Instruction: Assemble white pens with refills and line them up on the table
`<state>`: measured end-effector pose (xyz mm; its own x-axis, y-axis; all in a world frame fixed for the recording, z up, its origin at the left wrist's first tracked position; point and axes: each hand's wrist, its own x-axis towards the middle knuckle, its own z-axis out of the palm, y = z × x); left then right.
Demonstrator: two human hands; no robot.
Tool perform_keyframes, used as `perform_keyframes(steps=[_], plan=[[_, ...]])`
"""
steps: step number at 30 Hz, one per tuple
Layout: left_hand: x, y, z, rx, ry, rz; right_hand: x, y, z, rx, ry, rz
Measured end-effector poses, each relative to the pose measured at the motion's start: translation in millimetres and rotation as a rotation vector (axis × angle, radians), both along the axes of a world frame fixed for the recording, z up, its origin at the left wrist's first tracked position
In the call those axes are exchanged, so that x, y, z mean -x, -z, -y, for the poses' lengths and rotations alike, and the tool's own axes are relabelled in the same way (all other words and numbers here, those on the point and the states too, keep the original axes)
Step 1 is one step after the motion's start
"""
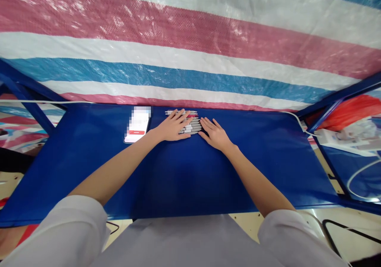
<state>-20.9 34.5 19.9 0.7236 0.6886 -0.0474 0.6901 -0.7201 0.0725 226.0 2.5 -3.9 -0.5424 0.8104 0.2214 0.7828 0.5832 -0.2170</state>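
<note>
Several slim pens (192, 126), mostly grey and white with one red among them, lie side by side on the blue tabletop (190, 179). Over their left part my left hand (173, 127) rests palm down, fingers spread across the pens. My right hand (216, 135) lies flat at their right ends, its fingertips touching or nearly touching them. Neither hand is wrapped round a pen. Part of the row is hidden beneath the left fingers. Left of that hand lies a phone (137, 124) with a lit, blurred screen.
Behind the table hangs a red, white and blue striped plastic sheet (184, 48). Blue metal frame posts (327, 116) stand at both sides. Beyond the right edge are a red plastic bag (348, 110) and a white cable (354, 175).
</note>
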Motion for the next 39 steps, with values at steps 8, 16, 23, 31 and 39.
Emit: perform_keyframes(steps=[8,16,23,31,39], plan=[[-5,3.2,-10,0.006,0.047,0.015,-5,0.9,-1,-0.009,0.023,0.019],[-9,1.7,-15,-0.019,0.063,0.052,3,3.2,6,0.0,0.071,-0.026],[-11,-0.6,-17,-0.034,0.081,0.032,12,4.3,10,0.017,0.105,-0.072],[-4,-4.5,-5,-0.059,0.047,0.117,11,6.0,11,0.039,0.144,-0.163],[10,-2.1,44,-0.181,-0.196,0.293,10,8.0,14,-0.001,0.171,-0.238]])
